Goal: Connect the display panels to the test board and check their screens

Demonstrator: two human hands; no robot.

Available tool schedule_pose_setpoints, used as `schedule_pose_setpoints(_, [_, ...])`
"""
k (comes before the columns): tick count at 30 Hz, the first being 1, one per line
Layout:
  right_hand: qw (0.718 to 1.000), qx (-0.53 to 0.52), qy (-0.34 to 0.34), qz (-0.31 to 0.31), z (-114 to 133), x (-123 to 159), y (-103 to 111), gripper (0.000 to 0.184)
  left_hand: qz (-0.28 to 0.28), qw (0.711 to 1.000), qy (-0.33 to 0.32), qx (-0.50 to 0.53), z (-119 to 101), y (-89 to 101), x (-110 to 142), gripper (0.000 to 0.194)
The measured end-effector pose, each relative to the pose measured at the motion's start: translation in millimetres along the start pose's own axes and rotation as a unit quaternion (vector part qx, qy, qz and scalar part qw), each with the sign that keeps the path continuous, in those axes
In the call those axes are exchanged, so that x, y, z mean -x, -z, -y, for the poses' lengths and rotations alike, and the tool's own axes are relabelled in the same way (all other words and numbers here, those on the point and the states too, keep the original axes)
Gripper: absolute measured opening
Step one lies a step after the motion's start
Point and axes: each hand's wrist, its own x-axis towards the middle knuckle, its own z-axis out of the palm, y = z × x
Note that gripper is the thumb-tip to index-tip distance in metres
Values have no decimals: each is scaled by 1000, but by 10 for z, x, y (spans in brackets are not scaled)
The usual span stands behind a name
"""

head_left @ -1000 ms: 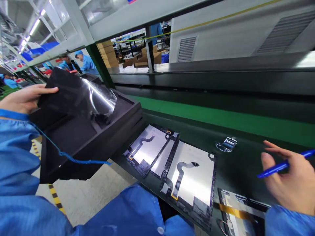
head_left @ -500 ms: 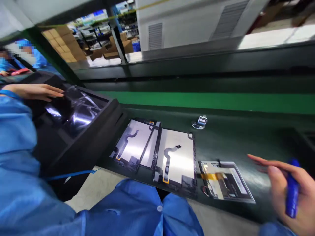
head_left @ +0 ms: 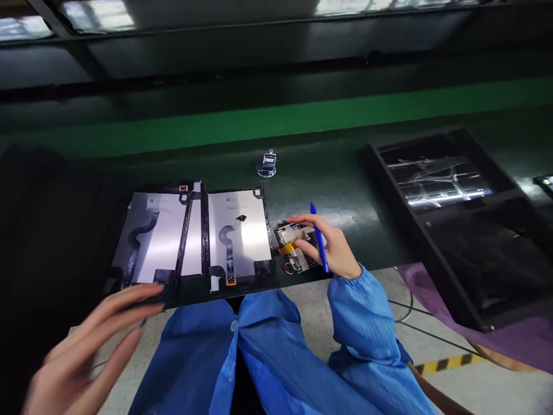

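Observation:
My right hand (head_left: 334,249) holds a blue pen (head_left: 319,237) between its fingers. Its thumb and fingertips hover over or touch a small electronic module (head_left: 290,233) with yellow tape; which of the two I cannot tell. At the lower left my left hand (head_left: 93,351) has its fingers stretched out, slightly blurred, close to the front corner of the left display panel (head_left: 162,222). That silver-backed panel overlaps another one (head_left: 195,230). Just right of them lies a further silver-backed panel (head_left: 237,222) with a curved flex cable (head_left: 229,253).
Behind the panels a shiny metal-and-clear piece (head_left: 268,163) sits on the dark green bench (head_left: 319,173). A black tray (head_left: 432,248) with clear film stands at the right, partly over the bench's front edge. Another black shape (head_left: 38,230) fills the left side.
The view has swung right and down. My left hand has come away from the left black tray to beside the panels. My right hand, still with the pen, has moved onto or over the module.

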Motion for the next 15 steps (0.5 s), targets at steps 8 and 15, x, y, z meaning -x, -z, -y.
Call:
schedule_pose_setpoints(8, [990,-134,-40,4,172,124,-42,26,-5,984,-148,-97,44,-1229,-1176,24])
schedule_pose_setpoints(15, [937,-342,-47,-55,289,136,-291,26,107,964,-137,-200,57,-1443,-1580,5])
